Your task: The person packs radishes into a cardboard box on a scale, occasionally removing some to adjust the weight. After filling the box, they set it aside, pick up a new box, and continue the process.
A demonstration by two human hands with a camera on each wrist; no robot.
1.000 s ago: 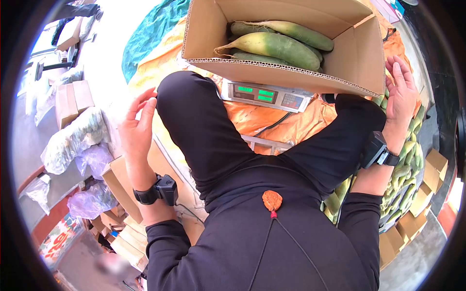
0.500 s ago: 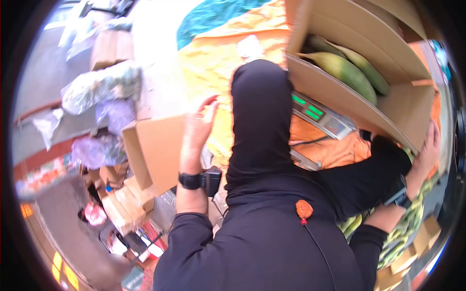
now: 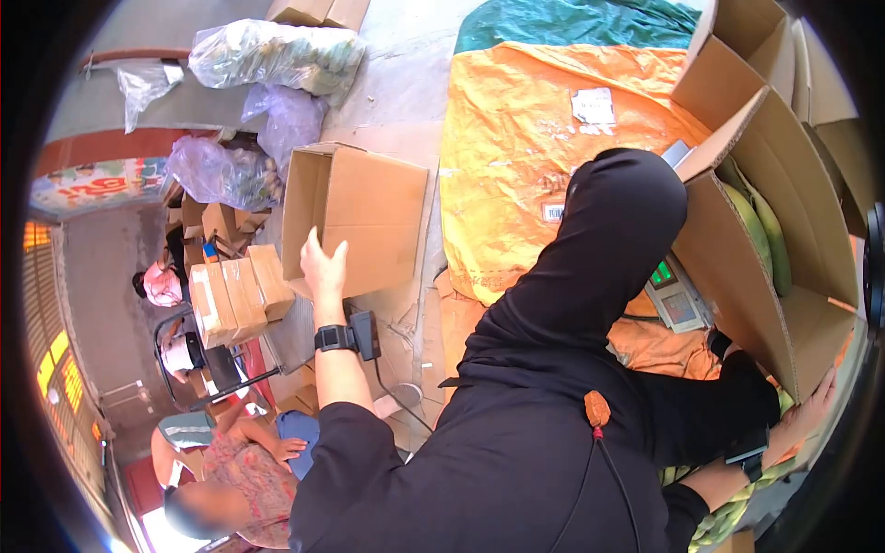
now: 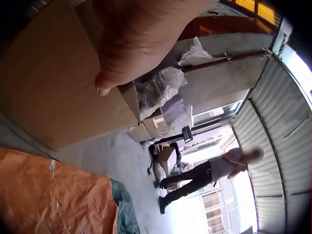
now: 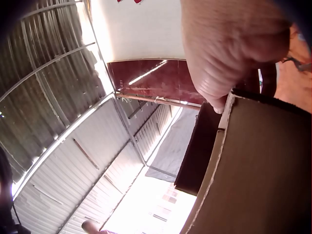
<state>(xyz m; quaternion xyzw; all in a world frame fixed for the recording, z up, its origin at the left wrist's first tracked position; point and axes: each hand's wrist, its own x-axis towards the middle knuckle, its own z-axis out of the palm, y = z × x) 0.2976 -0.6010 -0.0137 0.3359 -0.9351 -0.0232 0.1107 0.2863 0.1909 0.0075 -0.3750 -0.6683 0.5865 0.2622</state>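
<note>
In the head view my left hand (image 3: pixel 323 267) is at an open cardboard box (image 3: pixel 378 217) on the floor, thumb and fingers spread about the edge of its mouth. The left wrist view has the thumb over the box's side panel (image 4: pixel 53 97); the other fingers are largely hidden. My right hand (image 3: pixel 811 410) is beside the near corner of a larger carton (image 3: pixel 737 267) holding big green radishes (image 3: pixel 751 221). A fingertip is right at the carton's edge (image 5: pixel 226 117) in the right wrist view. Under this carton sits a digital scale (image 3: pixel 682 304).
An orange tarp (image 3: pixel 516 166) covers the floor ahead of my bent knee. Bagged goods (image 3: pixel 277 60) and stacked cartons (image 3: pixel 235 300) stand at the left, with a seated person (image 3: pixel 249 479) lower down. More cartons (image 3: pixel 756 37) are behind the scale.
My view and body have turned to the left. The left hand has moved from beside my knee to the open box; the right hand has stayed by the radish carton.
</note>
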